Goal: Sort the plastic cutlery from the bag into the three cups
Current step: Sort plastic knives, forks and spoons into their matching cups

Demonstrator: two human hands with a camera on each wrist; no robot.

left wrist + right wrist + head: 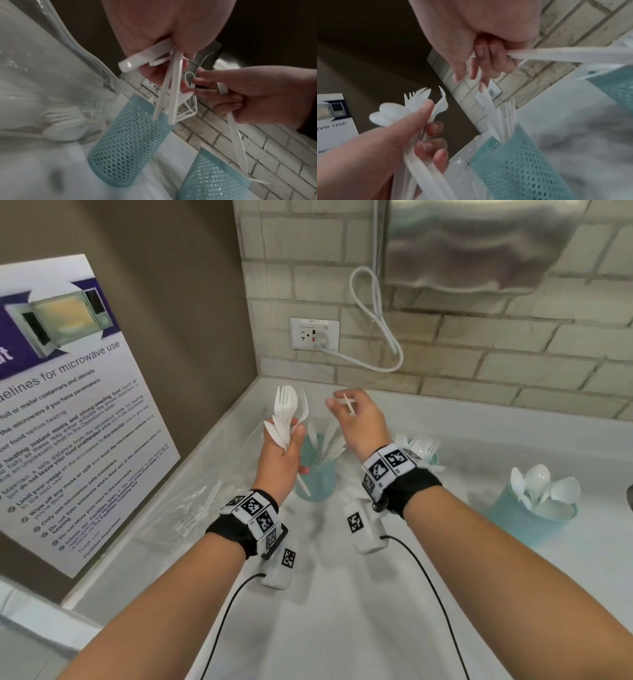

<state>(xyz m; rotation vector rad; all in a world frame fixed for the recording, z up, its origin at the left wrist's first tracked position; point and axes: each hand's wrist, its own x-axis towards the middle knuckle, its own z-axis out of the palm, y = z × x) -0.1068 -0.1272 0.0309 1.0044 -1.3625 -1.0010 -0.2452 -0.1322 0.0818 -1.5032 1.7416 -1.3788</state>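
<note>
The forks and spoons [286,419] in the left hand [281,463] are white plastic, smooth with a slight sheen. The three cups, such as the middle one [126,146], are matt pale-blue perforated plastic mesh. The bag [195,505] is clear, glossy, crinkled film. The wall tiles [479,364] look rough; the dispenser [479,244] is brushed metal.

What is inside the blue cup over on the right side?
White plastic spoons stand in that blue cup, bowls sticking up over the rim. Their handles and the cup's bottom are hidden inside the mesh wall.
</note>
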